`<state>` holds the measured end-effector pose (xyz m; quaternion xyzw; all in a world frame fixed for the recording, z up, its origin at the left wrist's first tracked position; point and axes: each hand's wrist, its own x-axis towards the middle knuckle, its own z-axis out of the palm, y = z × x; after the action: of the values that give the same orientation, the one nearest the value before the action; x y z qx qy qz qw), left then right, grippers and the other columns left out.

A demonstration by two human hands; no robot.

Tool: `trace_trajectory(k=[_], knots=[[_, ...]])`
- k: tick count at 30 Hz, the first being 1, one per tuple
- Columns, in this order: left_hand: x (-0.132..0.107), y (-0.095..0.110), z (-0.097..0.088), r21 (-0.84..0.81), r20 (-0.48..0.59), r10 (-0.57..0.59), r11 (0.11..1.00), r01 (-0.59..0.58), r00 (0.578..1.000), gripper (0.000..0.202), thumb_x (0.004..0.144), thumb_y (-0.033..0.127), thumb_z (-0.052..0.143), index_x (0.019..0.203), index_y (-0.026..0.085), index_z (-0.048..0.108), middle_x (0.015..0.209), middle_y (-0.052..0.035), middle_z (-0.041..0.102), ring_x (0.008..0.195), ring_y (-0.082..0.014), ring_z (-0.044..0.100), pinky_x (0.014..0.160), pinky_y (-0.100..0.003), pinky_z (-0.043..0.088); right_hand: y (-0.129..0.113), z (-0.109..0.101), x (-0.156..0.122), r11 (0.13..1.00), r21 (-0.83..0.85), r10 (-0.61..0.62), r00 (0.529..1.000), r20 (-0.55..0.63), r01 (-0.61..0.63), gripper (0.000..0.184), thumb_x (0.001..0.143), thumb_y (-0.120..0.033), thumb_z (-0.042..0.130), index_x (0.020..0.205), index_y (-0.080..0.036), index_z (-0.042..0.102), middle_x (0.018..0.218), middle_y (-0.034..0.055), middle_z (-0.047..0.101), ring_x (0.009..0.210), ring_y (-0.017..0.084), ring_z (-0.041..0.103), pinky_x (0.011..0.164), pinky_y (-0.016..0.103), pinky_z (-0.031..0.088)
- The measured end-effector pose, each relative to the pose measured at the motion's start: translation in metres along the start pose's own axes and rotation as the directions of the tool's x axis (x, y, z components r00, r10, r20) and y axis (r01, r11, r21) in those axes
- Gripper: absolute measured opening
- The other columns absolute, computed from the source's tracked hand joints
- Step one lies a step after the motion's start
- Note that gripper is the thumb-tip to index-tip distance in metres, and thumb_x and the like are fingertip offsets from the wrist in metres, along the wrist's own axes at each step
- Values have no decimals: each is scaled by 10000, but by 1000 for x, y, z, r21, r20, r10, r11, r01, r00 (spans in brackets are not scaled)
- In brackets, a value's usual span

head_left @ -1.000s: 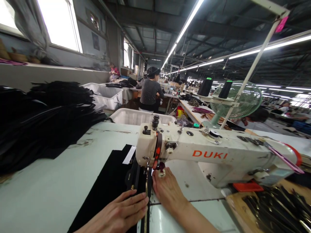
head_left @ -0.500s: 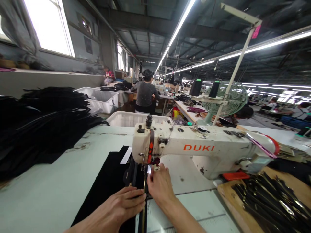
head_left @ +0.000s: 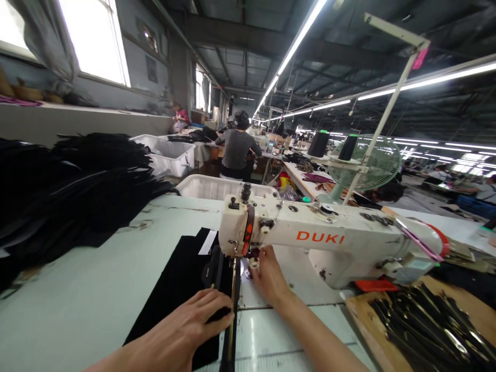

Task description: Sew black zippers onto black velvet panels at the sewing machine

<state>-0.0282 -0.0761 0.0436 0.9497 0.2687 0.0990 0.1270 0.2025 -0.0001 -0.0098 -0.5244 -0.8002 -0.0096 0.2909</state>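
Observation:
A white DUKI sewing machine [head_left: 329, 243] stands on the pale table [head_left: 77, 305]. A piece of black fabric [head_left: 182, 279] with a zipper strip [head_left: 232, 305] lies under its needle. My left hand [head_left: 189, 330] rests on the fabric beside the zipper, fingers curled and pressing down. My right hand [head_left: 269, 276] reaches up under the machine head, with its fingertips hidden at the presser foot area.
A big heap of black fabric pieces [head_left: 65, 191] fills the table's left side. A wooden board with several zippers [head_left: 430, 325] lies at the right. White bins [head_left: 217, 186], a green fan [head_left: 368, 165] and thread cones [head_left: 318, 143] stand behind. A seated person [head_left: 238, 150] works farther back.
My right hand has moved forward and up from beside the zipper to under the machine head. My left hand has slid slightly back and curled its fingers.

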Motion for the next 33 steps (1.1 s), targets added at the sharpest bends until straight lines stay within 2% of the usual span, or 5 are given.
trace_trajectory(k=[7, 11, 24, 29, 33], knots=[[-1, -2, 8, 106, -128, 68, 993, -55, 989, 627, 807, 391, 759, 1388, 279, 552, 1236, -52, 654, 1109, -256, 638, 1057, -361, 467, -16, -6, -47, 937, 169, -327, 939, 109, 307, 437, 839, -35, 496, 1244, -177, 583, 1293, 82, 638, 1216, 220, 577, 1099, 453, 434], [4, -12, 8, 90, -178, 72, 994, -56, 981, 631, 835, 434, 730, 1417, 310, 520, 1213, -37, 667, 1082, -244, 646, 1046, -332, 466, -15, 3, -44, 945, 130, -310, 949, 67, 299, 445, 875, -50, 451, 1302, -121, 552, 1346, 119, 612, 1266, 238, 558, 1098, 468, 449], [20, -48, 4, 89, -44, -19, 996, 23, 999, 796, 822, 684, 662, 1472, 264, 473, 1384, -134, 589, 1261, -366, 562, 1051, -507, 468, -9, 7, -46, 944, 119, -309, 951, -12, 308, 479, 844, -41, 478, 1294, -172, 576, 1283, 89, 650, 1206, 263, 598, 1033, 465, 515], [14, -48, 13, 128, -8, -73, 989, 73, 997, 880, 725, 444, 835, 1492, 293, 431, 1467, -122, 512, 1293, -380, 525, 1017, -502, 491, -15, -3, -40, 928, 167, -331, 943, -49, 334, 391, 804, -18, 482, 1121, -190, 634, 1103, 66, 711, 1049, 210, 662, 1079, 413, 465], [12, -52, 21, 55, -46, -101, 993, 103, 994, 841, 748, 431, 818, 1487, 288, 443, 1481, -129, 489, 1308, -396, 499, 1036, -524, 458, -16, -3, -39, 934, 129, -326, 943, -70, 333, 411, 801, -32, 502, 1159, -194, 624, 1116, 67, 716, 1073, 213, 661, 1084, 397, 456]])
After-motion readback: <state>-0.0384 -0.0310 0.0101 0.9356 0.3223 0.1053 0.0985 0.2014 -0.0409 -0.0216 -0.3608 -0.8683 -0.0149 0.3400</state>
